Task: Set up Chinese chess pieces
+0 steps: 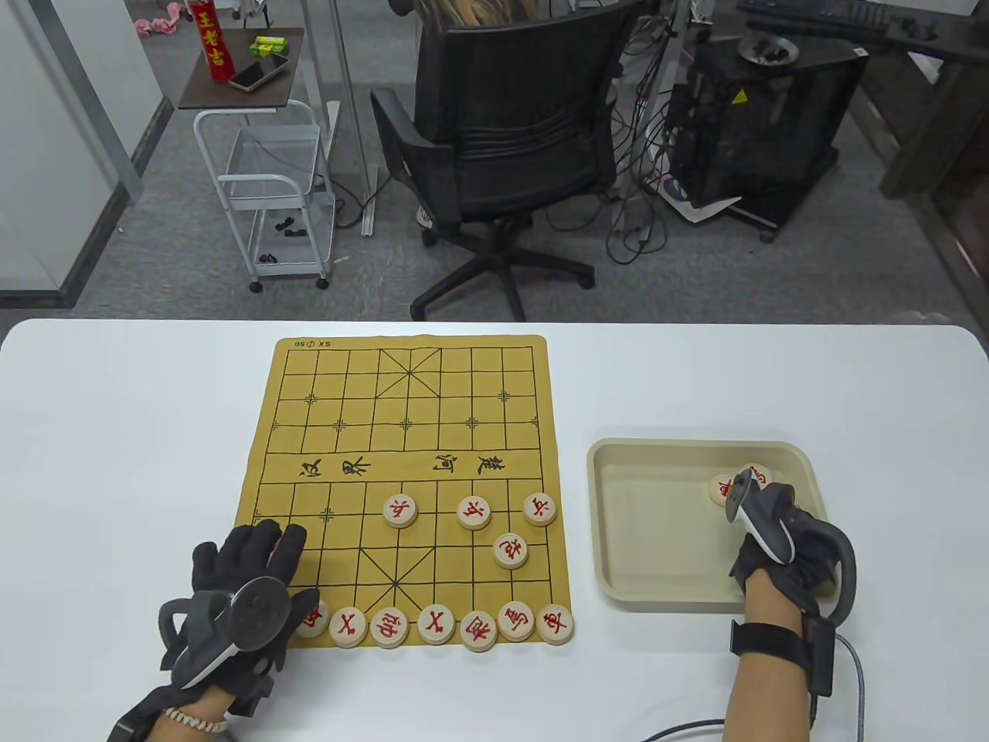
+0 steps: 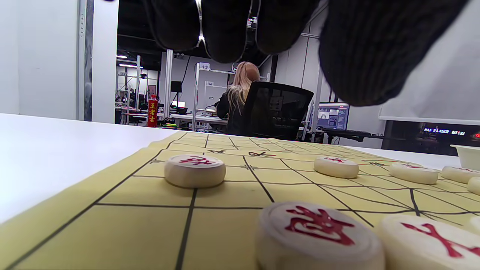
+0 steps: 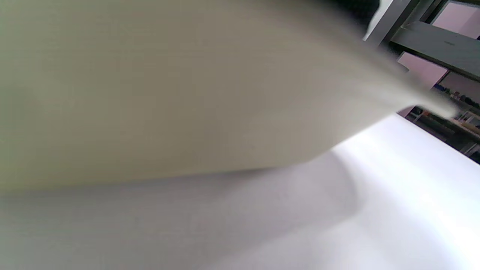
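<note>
Two gloved hands: left hand (image 1: 247,572) spread loose above the board (image 1: 340,433), right hand (image 1: 773,541) over tray (image 1: 618,525), grip seemingly hidden

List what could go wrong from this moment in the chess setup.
1. The left hand hovers low over the piece at the board's left side; lifting away could nudge it off its crossing.
2. The right hand reaches into the tray, where two pieces lie touching; picking one may drag the other.
</note>
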A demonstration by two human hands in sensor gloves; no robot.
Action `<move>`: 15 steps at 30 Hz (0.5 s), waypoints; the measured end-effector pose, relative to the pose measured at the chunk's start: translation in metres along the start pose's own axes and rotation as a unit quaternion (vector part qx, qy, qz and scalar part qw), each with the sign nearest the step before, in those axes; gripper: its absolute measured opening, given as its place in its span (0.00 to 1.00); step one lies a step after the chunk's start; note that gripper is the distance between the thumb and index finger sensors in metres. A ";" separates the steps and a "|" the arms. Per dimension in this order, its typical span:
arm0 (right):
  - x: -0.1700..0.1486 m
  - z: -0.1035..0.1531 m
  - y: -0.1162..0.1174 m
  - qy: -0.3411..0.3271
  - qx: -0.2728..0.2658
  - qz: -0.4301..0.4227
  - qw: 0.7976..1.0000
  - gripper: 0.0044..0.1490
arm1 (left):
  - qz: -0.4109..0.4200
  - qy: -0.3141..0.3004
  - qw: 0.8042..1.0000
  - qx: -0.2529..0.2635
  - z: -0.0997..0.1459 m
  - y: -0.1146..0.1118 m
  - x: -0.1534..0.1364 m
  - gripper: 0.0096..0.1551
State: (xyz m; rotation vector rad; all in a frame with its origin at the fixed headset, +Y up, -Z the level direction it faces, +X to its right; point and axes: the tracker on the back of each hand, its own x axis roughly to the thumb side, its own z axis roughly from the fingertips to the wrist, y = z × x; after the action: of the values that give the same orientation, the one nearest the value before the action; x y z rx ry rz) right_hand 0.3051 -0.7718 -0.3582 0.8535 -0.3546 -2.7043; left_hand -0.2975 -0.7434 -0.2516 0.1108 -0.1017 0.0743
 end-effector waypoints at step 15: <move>-0.020 0.011 0.001 0.000 -0.036 -0.090 0.995 0.51 | 0.004 -0.002 1.000 -0.002 -0.001 0.000 0.001 0.51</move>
State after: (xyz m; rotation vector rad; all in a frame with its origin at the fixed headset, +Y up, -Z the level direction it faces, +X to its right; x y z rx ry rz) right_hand 0.3139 -0.7643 -0.3387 0.9037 -0.1869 -2.8616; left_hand -0.2962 -0.7437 -0.2526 0.1057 -0.1063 0.0812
